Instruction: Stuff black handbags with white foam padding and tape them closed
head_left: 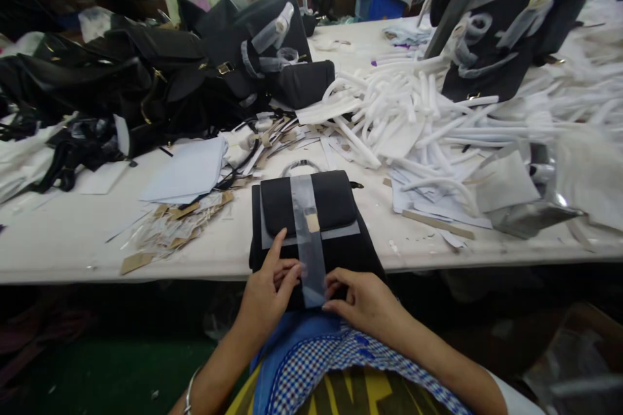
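A black handbag (335, 207) lies at the table's front edge with its flap toward the top. Down its middle runs a translucent plastic strip (311, 272), with a small beige patch (312, 223) showing on it. My left hand (275, 279) is at the strip's left edge, thumb and middle fingers pinched there while the index finger stretches up onto the flap. At the strip's lower right edge, my right hand (355, 292) has its thumb and curled fingers closed on the plastic. Under the flap a greyish sheet (343, 231) peeks out. A wrapped ring handle (302, 165) rises behind the bag.
Black bags (165, 71) are heaped at the back left. White tubes (394, 104) pile up at the centre right, near another upright bag (496, 52). White sheets (187, 172) and scraps (180, 227) lie left. Two people are beyond the table (428, 253).
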### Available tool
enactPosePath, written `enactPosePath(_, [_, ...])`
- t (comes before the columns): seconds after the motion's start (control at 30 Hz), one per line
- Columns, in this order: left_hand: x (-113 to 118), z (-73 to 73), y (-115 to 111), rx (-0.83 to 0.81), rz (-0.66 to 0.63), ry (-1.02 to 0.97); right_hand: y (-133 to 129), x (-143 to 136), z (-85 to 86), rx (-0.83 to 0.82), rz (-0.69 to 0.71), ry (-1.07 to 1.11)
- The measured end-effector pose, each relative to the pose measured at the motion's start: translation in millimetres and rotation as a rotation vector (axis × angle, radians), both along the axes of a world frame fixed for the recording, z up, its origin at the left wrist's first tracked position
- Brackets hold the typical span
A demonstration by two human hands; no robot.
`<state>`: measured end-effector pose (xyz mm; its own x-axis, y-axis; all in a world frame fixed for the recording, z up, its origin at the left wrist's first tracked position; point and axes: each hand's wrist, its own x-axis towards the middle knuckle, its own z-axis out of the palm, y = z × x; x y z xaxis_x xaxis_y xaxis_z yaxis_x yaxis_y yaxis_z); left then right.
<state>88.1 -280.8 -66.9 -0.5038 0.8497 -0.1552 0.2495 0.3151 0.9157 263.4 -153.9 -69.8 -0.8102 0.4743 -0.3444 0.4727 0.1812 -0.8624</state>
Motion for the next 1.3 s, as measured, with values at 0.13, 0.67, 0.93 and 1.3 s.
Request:
enactPosePath(0.13, [-1.4, -9.2, -13.4, 0.091, -0.113, 0.361, -5.2, 0.0, -2.5, 0.13, -0.023, -0.014])
enactPosePath(0.67, [-13.4, -19.0, -44.4, 0.226, -0.456, 1.071, 1.2, 14.3, 5.5, 0.305, -0.02, -0.059])
enactPosePath(0.93, [-7.5, -8.3, -37.4, 0.098, -0.364, 0.802, -1.6, 35.4, -1.3, 0.243, -0.104, 0.061])
enactPosePath(1.3, [5.1, -3.1, -9.4, -0.004, -0.341, 0.678, 1.2, 23.2, -3.8, -0.01, -0.13, 0.1])
